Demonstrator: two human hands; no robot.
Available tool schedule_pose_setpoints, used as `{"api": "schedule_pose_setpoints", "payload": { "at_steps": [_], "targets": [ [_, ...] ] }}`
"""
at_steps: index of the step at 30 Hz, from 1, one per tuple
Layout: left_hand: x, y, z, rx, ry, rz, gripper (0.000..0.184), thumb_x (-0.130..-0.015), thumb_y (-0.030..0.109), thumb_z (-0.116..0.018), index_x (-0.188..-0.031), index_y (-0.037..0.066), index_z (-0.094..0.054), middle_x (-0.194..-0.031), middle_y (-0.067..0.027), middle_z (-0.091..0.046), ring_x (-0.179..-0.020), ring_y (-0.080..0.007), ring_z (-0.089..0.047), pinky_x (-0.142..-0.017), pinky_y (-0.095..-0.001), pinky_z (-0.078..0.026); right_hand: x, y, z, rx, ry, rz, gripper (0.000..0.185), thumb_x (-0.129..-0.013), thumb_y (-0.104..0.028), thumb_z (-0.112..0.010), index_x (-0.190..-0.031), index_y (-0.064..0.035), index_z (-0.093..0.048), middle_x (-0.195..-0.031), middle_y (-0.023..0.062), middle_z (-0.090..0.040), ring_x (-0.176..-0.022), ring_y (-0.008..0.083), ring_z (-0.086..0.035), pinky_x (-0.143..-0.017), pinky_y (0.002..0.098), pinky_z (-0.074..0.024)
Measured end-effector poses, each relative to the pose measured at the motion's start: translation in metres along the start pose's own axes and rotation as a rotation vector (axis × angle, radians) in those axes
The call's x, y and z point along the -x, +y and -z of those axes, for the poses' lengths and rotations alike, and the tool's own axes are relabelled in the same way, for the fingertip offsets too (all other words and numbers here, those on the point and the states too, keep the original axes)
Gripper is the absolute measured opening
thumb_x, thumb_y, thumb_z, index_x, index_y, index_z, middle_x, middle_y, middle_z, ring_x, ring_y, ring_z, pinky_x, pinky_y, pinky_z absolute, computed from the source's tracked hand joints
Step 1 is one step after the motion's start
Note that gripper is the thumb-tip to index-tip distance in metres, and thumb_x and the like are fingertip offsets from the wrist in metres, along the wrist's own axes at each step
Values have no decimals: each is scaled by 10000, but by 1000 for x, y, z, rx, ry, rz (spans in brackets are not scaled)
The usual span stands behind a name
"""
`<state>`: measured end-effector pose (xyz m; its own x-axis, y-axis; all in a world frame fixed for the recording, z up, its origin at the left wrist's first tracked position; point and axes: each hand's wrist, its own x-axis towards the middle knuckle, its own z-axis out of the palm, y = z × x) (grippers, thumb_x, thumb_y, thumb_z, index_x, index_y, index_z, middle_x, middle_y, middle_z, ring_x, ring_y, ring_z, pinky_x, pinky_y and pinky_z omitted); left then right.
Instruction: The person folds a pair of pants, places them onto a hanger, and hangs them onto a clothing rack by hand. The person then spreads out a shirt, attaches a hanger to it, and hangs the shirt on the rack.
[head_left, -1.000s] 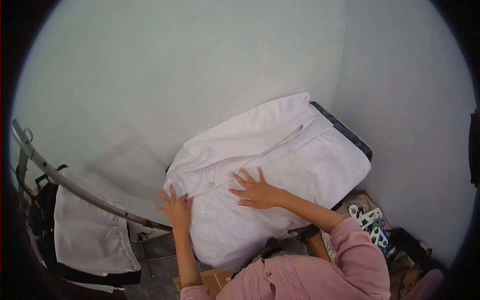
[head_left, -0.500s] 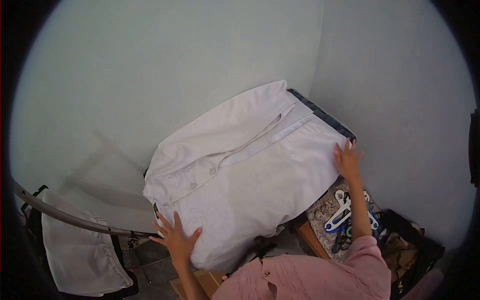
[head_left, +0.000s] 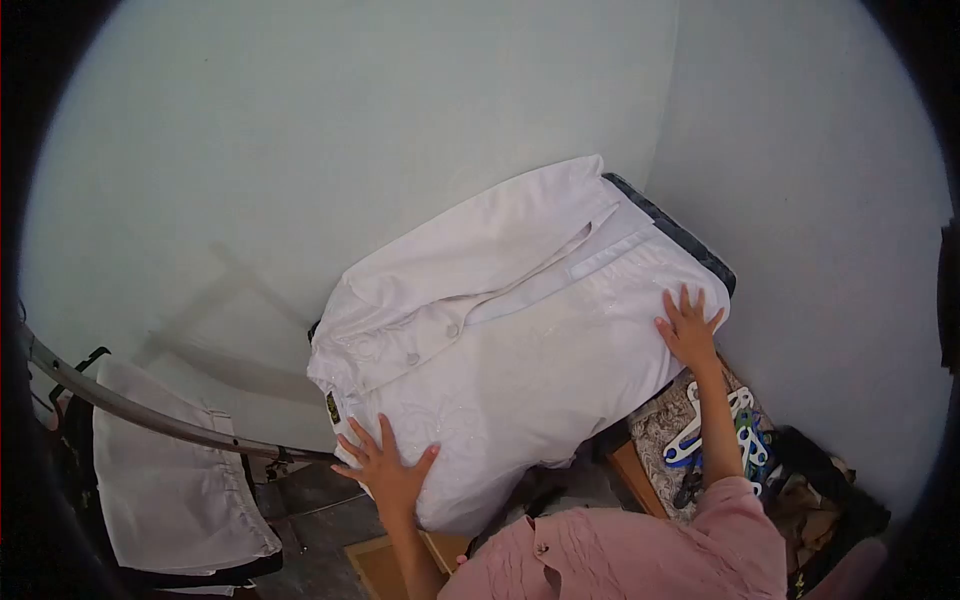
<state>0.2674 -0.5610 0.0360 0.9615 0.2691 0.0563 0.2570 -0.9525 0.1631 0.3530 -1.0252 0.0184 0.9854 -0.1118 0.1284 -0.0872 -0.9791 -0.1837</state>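
A white embroidered jacket point(head_left: 530, 350) with buttons lies spread over a dark padded board point(head_left: 670, 225) that shows along its far right edge. My left hand point(head_left: 390, 475) rests with fingers spread on the near left part of the jacket, close to its collar and a small dark label point(head_left: 333, 408). Flat on the right end of the cloth is my right hand point(head_left: 691, 330), fingers apart. Neither hand grips anything. The underside of the jacket is hidden.
White and blue clothes hangers point(head_left: 715, 425) lie on a patterned cloth at right, beside a heap of dark fabric point(head_left: 815, 490). On the left, a curved metal rail point(head_left: 150, 425) passes in front of a hanging white garment point(head_left: 180, 480). Cardboard point(head_left: 385, 568) sits below. Walls rise behind.
The view has shifted, so the jacket appears farther right. My right hand has moved from the jacket's right edge inward and flattened onto the cloth. My left hand stays spread near the collar.
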Motion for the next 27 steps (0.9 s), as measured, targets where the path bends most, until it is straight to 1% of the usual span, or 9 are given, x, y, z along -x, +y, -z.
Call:
{"api": "schedule_pose_setpoints", "payload": {
  "at_steps": [2, 5, 6, 9, 12, 14, 18, 24, 27],
  "targets": [
    [0, -1, -2, 7, -8, 2, 968, -646, 685, -621, -1398, 136, -356, -1503, -224, -29, -1364, -462, 40, -954, -723, 67, 2, -34, -10, 195, 77, -249, 527, -922, -424, -385, -1385, -171, -379, -1496, 119, -212, -1389, 359, -107, -989, 705, 49],
    [1, -1, -4, -2, 13, -20, 981, -642, 682, -628, -1403, 132, -343, -1503, -225, -29, -1362, -466, 40, -948, -730, 62, 48, -128, -28, 211, 164, 547, 544, -901, -433, -451, -1373, -170, -383, -1462, 113, -286, -1377, 342, -172, -1021, 676, -73],
    [1, -2, -4, 6, 11, -19, 983, -644, 679, -630, -1405, 131, -337, -1502, -227, -29, -1361, -468, 40, -944, -734, 61, 62, -150, -21, -225, -161, 840, 515, -906, -455, -442, -1366, -229, -395, -1449, 62, -323, -1358, 285, -249, -1030, 655, -119],
    [-2, -5, -5, 14, 8, -21, 988, -646, 676, -633, -1409, 129, -326, -1501, -232, -26, -1361, -469, 40, -936, -740, 60, 48, -119, -38, -362, -284, 1013, 504, -899, -512, -420, -1361, -312, -396, -1461, 9, -314, -1355, 248, -267, -1047, 639, -89],
    [-1, -7, -9, 13, 5, -24, 991, -649, 674, -634, -1411, 126, -317, -1499, -236, -18, -1361, -469, 44, -934, -741, 63, 3, -28, -4, -79, -126, 485, 520, -897, -509, -408, -1370, -293, -396, -1479, 41, -277, -1381, 303, -187, -1019, 673, 39],
    [-2, -5, -9, 18, 33, -30, 992, -650, 673, -633, -1412, 122, -315, -1499, -239, -14, -1361, -469, 48, -935, -739, 65, -8, 15, -8, 19, 54, 68, 492, -912, -447, -410, -1364, -250, -413, -1488, 106, -239, -1384, 358, -134, -991, 711, 19],
    [-2, -4, -7, 27, 19, -8, 1009, -646, 678, -631, -1411, 104, -309, -1496, -249, -1, -1361, -469, 55, -936, -734, 74, -23, -42, -16, 92, 44, -209, 521, -941, -386, -366, -1397, -136, -347, -1510, 130, -154, -1396, 343, -85, -986, 714, -1],
    [-2, -11, -18, 26, 50, -22, 1040, -649, 688, -618, -1423, 89, -267, -1493, -259, -1, -1366, -458, 56, -941, -728, 78, 25, -286, -67, -325, -23, 1036, 561, -888, -470, -444, -1388, -228, -367, -1503, 80, -199, -1390, 323, -133, -1008, 695, -80],
    [-2, -19, -25, -49, 66, -49, 1064, -643, 700, -614, -1427, 82, -246, -1489, -268, 4, -1367, -455, 56, -950, -721, 75, 30, -312, -86, -403, -98, 1282, 509, -903, -488, -410, -1376, -301, -380, -1500, 49, -223, -1389, 291, -162, -1024, 675, -69]
  ]
}}
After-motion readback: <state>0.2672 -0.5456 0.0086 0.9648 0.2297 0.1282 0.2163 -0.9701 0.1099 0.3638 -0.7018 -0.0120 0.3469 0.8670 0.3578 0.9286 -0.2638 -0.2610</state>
